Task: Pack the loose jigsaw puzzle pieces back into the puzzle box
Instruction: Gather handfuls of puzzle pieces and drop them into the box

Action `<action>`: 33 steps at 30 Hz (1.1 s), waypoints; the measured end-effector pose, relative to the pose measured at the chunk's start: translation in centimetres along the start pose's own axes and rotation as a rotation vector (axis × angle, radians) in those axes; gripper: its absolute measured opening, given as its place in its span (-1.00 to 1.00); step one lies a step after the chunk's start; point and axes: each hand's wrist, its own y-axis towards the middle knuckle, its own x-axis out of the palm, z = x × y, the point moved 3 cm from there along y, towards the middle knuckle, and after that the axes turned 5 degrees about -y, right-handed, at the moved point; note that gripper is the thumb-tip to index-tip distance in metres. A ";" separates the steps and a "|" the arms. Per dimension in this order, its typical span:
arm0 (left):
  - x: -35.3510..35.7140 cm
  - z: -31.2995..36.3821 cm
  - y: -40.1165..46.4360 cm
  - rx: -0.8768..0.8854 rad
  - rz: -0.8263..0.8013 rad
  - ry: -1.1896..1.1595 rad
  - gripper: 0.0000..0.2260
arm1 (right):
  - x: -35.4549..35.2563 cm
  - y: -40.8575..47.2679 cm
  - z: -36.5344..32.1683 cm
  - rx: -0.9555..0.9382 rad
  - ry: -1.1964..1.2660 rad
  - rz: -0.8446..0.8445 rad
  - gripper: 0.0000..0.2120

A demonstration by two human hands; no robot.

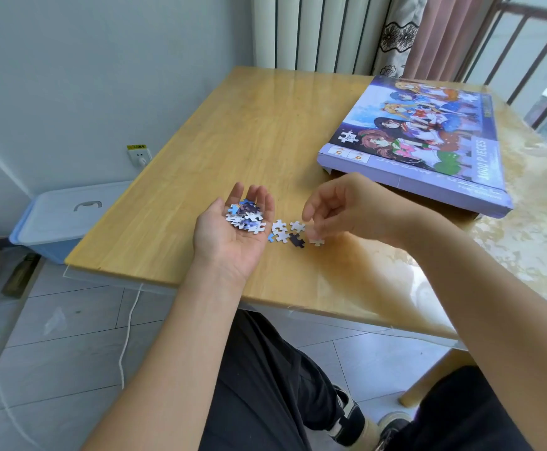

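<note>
Two hands share the work. The left hand (233, 229) lies palm up and cupped, serving as a tray for a small heap of gathered pieces (245, 216). The right hand (334, 208) hovers with loosely curled fingers over the loose pieces (290, 234) on the bench (233, 131), apparently about to pick one; whether it already pinches one cannot be told. Beyond sits the puzzle box (422, 141), lid on, so it probably needs opening before the handful goes in.
</note>
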 end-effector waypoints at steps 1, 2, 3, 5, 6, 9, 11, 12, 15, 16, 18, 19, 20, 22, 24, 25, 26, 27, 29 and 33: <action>0.0 -0.2 0.0 -0.004 -0.001 0.007 -0.63 | -0.1 0.1 -0.5 -0.015 0.153 0.034 -0.81; 0.1 -0.4 0.0 -0.007 -0.002 0.015 -0.63 | -0.1 0.4 -1.0 -0.024 0.307 0.070 -0.81; 0.1 -0.6 0.0 -0.011 -0.002 0.024 -0.62 | 0.0 0.7 -1.7 -0.031 0.436 0.094 -0.81; 0.3 -1.1 -0.1 -0.014 -0.001 0.054 -0.63 | 0.8 1.6 -3.2 -0.041 0.554 0.104 -0.80; 0.4 -1.2 -0.2 -0.007 0.006 0.071 -0.64 | 1.3 2.2 -3.9 -0.047 0.547 0.105 -0.81; 0.4 -0.7 -0.3 0.017 0.025 0.057 -0.64 | 1.5 3.1 -4.7 -0.082 0.388 0.286 -0.84; 0.4 0.5 -0.3 0.038 0.026 -0.007 -0.63 | 0.7 3.1 -4.3 -0.111 0.137 0.408 -0.83; 0.2 1.3 -0.3 0.062 0.027 -0.033 -0.64 | 0.8 3.1 -4.0 -0.120 -0.029 0.369 -0.78; -0.1 3.3 -0.3 0.114 0.030 -0.071 -0.65 | 3.3 2.7 -3.1 -0.143 -0.447 0.076 -0.60; 0.0 3.6 -0.3 0.117 0.029 -0.073 -0.65 | 4.3 2.7 -2.9 -0.174 -0.521 0.045 -0.59; 0.0 3.6 -0.3 0.115 0.031 -0.060 -0.64 | 5.2 2.9 -2.9 -0.224 -0.561 0.072 -0.64; 0.0 3.5 -0.3 0.114 0.034 -0.053 -0.65 | 5.2 3.0 -3.0 -0.230 -0.546 0.085 -0.69; -0.1 3.3 -0.3 0.110 0.036 -0.050 -0.65 | 5.0 2.9 -3.1 -0.228 -0.533 0.088 -0.75; -0.2 2.9 -0.3 0.093 0.037 -0.044 -0.64 | 4.5 3.0 -3.1 -0.210 -0.546 0.062 -0.82; -0.2 2.5 -0.3 0.084 0.038 -0.042 -0.64 | 4.2 3.0 -3.2 -0.184 -0.583 0.015 -0.86; -0.3 2.4 -0.3 0.083 0.039 -0.041 -0.63 | 4.1 3.1 -3.3 -0.174 -0.602 -0.008 -0.87; -0.2 2.3 -0.3 0.082 0.041 -0.040 -0.63 | 4.1 3.2 -3.6 -0.165 -0.612 -0.028 -0.87; -0.2 2.3 -0.3 0.081 0.043 -0.039 -0.63 | 4.0 3.3 -3.8 -0.156 -0.618 -0.043 -0.88; -0.1 2.1 -0.2 0.079 0.046 -0.038 -0.64 | 3.9 3.6 -4.4 -0.141 -0.649 -0.040 -0.83; 0.0 2.0 -0.3 0.079 0.054 -0.024 -0.64 | 4.3 4.2 -5.0 -0.089 -0.700 -0.007 -0.71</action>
